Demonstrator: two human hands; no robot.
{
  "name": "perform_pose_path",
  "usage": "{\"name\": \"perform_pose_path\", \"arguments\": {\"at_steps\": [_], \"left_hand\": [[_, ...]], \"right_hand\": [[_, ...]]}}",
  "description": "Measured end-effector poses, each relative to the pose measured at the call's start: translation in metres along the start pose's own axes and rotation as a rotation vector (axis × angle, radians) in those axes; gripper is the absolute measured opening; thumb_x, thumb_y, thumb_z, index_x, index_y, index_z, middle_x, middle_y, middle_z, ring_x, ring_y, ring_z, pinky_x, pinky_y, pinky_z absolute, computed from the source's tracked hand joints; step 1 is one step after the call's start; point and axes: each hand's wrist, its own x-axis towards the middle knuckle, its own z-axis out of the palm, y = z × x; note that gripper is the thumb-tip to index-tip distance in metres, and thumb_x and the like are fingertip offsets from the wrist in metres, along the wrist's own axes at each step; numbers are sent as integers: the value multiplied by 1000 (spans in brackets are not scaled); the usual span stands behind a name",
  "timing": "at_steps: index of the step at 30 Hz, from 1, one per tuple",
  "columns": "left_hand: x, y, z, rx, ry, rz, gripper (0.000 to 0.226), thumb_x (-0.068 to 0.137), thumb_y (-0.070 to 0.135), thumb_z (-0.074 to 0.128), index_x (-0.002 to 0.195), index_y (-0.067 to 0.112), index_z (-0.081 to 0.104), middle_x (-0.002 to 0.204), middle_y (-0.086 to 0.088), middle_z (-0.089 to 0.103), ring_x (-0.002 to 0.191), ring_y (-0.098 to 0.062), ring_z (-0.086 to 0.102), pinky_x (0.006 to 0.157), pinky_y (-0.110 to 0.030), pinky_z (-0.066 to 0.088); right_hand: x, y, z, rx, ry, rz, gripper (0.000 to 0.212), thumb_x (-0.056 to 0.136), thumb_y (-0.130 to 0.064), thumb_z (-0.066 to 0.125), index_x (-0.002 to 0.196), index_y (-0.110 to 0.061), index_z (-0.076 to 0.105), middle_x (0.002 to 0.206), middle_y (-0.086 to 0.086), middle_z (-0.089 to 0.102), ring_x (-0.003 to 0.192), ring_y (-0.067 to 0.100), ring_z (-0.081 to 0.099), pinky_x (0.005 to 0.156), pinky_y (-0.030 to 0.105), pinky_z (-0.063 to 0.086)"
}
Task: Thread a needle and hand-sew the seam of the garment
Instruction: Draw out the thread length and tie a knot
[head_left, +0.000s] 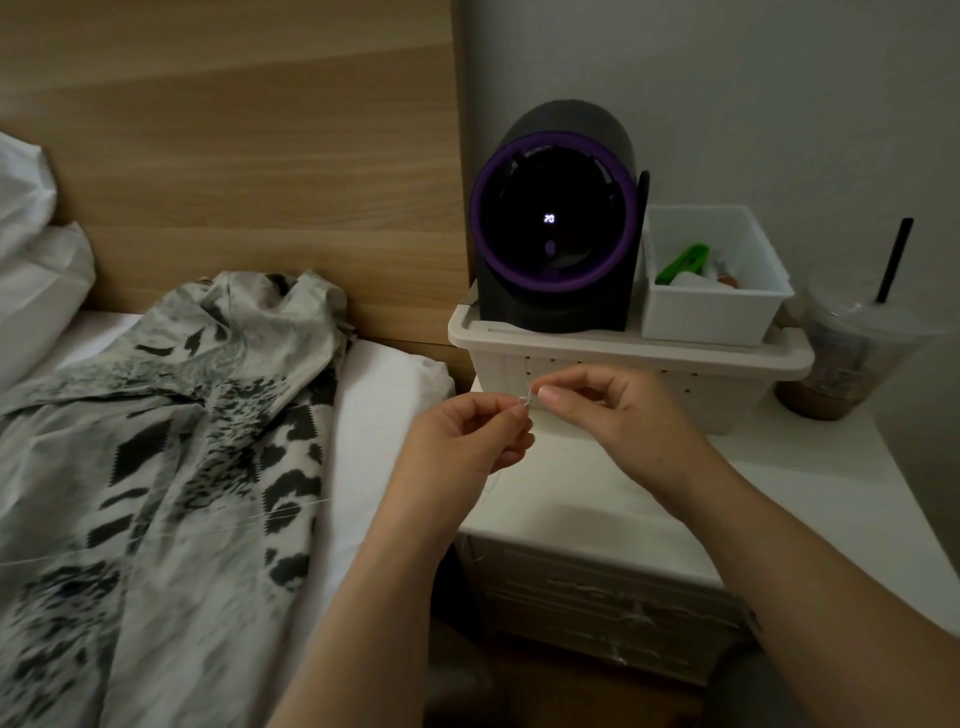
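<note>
Right over the left part of the white desk (779, 493), our 2 hands meet fingertip to fingertip. The left hand (467, 439) pinches a small loop of thread (523, 400), and the right hand (618, 410) pinches it from the other side. We cannot make out the needle. A strand trails down and left across the patterned garment (171, 441), which lies lengthwise, near to far, on the bed (384, 395). It is left of both hands and nearer our left, so sewing, we judge, means turning left.
</note>
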Motion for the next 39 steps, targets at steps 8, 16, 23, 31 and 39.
{"name": "perform_pose_path", "arguments": {"at_steps": [8, 16, 23, 31, 39], "left_hand": [[-2, -1, 2, 151, 1, 103, 7, 89, 25, 64, 84, 27, 68, 73, 11, 72, 73, -2, 69, 64, -12, 52], [1, -2, 4, 86, 1, 44, 5, 88, 20, 66, 83, 19, 69, 72, 5, 72, 69, -6, 69, 69, -19, 55], [0, -1, 1, 30, -34, -7, 8, 88, 18, 64, 83, 17, 70, 67, 5, 69, 67, -7, 67, 69, -20, 54], [1, -2, 0, 8, -15, -19, 12, 87, 20, 66, 77, 24, 73, 60, 11, 63, 63, -6, 61, 69, -23, 52], [-1, -1, 1, 2, 39, -19, 9, 88, 21, 65, 84, 21, 73, 59, 13, 62, 58, -2, 59, 73, -27, 53]], "right_hand": [[-2, -3, 6, -64, -2, -8, 3, 84, -34, 66, 86, -35, 68, 90, -8, 67, 89, 10, 61, 83, 36, 55], [-2, -4, 6, -41, 50, -62, 5, 80, -35, 66, 82, -35, 70, 87, -13, 69, 86, 7, 62, 84, 40, 54], [0, 0, 5, -14, 29, -53, 6, 78, -39, 67, 81, -37, 72, 88, -10, 70, 88, 9, 63, 85, 41, 54], [0, 3, -1, 115, -108, 52, 30, 61, -54, 65, 87, -43, 73, 96, -14, 71, 94, 1, 63, 81, 21, 48], [0, 3, 2, 137, -120, 140, 15, 85, -22, 66, 90, -36, 72, 93, -17, 71, 90, -4, 63, 76, 17, 46]]}}
